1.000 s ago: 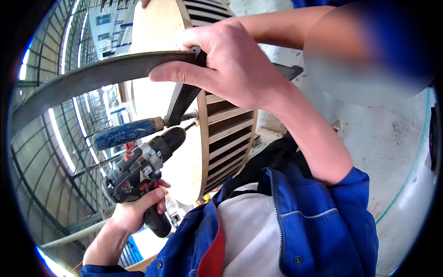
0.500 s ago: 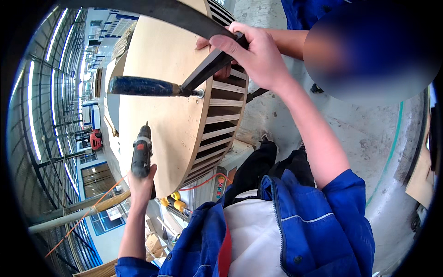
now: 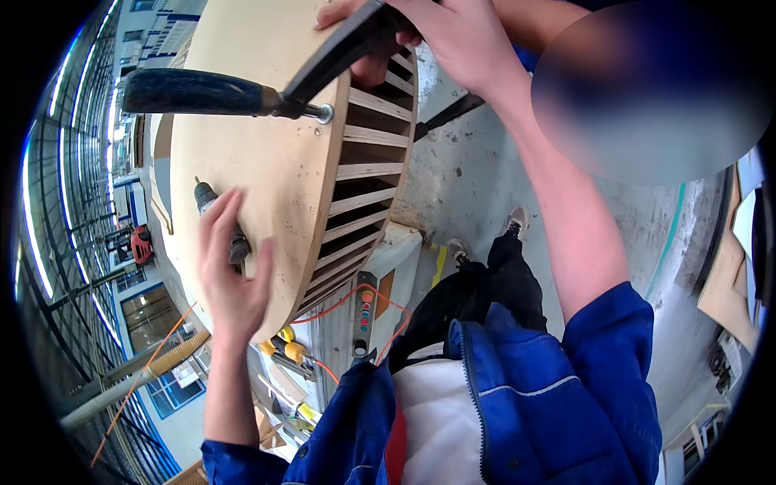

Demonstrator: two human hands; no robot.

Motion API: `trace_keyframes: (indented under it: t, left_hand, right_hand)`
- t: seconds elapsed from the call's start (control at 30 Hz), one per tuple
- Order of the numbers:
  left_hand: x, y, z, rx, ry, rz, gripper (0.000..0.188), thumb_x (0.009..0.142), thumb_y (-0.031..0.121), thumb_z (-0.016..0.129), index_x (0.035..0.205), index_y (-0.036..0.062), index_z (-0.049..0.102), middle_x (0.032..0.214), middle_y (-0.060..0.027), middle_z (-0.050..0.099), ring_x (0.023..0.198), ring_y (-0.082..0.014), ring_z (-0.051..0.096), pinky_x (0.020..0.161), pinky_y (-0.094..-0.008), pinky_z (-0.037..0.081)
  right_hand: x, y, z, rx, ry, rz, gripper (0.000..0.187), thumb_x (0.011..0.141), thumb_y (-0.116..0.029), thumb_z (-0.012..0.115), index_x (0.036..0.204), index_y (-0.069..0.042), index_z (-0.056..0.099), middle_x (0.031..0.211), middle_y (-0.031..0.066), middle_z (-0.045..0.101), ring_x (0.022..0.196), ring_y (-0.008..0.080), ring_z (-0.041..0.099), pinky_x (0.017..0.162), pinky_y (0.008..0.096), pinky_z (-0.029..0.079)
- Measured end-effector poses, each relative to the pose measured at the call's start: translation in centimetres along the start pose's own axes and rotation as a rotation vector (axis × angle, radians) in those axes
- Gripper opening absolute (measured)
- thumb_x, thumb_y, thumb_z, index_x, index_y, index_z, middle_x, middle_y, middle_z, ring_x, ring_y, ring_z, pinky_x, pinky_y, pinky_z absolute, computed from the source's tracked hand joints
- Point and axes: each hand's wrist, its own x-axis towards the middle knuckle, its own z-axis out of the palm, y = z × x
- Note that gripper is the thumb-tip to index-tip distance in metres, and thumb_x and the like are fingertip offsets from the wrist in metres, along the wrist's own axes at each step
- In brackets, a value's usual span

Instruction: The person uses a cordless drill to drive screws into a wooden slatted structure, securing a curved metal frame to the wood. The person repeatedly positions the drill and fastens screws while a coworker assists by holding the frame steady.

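A bar clamp with a dark blue handle [image 3: 194, 91] has its screw end at the edge of a curved plywood panel [image 3: 279, 186]. My right hand [image 3: 473, 52] is wrapped round the clamp's dark metal bar at the top; its fingertips are partly hidden. A cordless drill [image 3: 207, 195] rests on the panel, its bit pointing away from me. Over the drill's near end, my left hand [image 3: 234, 279] has its fingers spread and holds nothing. Another person's hand [image 3: 369, 71] is at the panel's edge beside the clamp bar.
Under the panel runs a row of plywood slats [image 3: 368, 170] with gaps between. A control box with coloured buttons [image 3: 365, 311] and an orange hose [image 3: 323, 368] sit below. The co-worker's arm [image 3: 537, 20] reaches in from the upper right. A red machine [image 3: 141, 244] stands farther left.
My left hand has let go of the drill, which now lies on the panel. The clamp and panel appear farther up and left in view; my right hand stays on the clamp.
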Motion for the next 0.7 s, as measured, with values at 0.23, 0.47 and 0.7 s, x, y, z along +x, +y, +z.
trace_keyframes:
  t: [0.23,0.47,0.7]
  left_hand:
    - [6.3,3.8,7.6,-0.077,0.044,0.216,0.070,0.090,0.014,0.076,0.153,0.0030,0.047,0.144,-0.0213,0.045,0.133,-0.0356,0.049,0.115,-0.0447,0.040]
    - [5.8,1.6,8.9,-0.170,0.170,0.255,0.053,0.091,0.001,0.070,0.142,0.0026,0.061,0.143,-0.0163,0.055,0.132,-0.0284,0.056,0.110,-0.0391,0.049]
    - [6.0,1.9,9.1,-0.130,0.200,0.295,0.048,0.094,0.008,0.073,0.140,-0.0008,0.060,0.144,-0.0182,0.055,0.132,-0.0288,0.058,0.114,-0.0429,0.046]
  right_hand:
    - [-1.9,1.1,0.8,-0.311,0.227,-0.335,0.049,0.104,-0.040,0.064,0.089,0.007,0.060,0.063,0.0130,0.068,0.047,0.0188,0.065,0.043,0.0306,0.049]
    - [-2.9,3.5,-1.2,-0.518,0.254,-0.606,0.053,0.106,-0.039,0.058,0.089,0.011,0.064,0.078,0.0248,0.070,0.074,0.0355,0.072,0.072,0.0442,0.056]
    - [-3.2,5.0,-2.3,-0.485,0.208,-0.639,0.053,0.107,-0.037,0.056,0.090,0.012,0.064,0.077,0.0238,0.069,0.070,0.0347,0.070,0.070,0.0431,0.057]
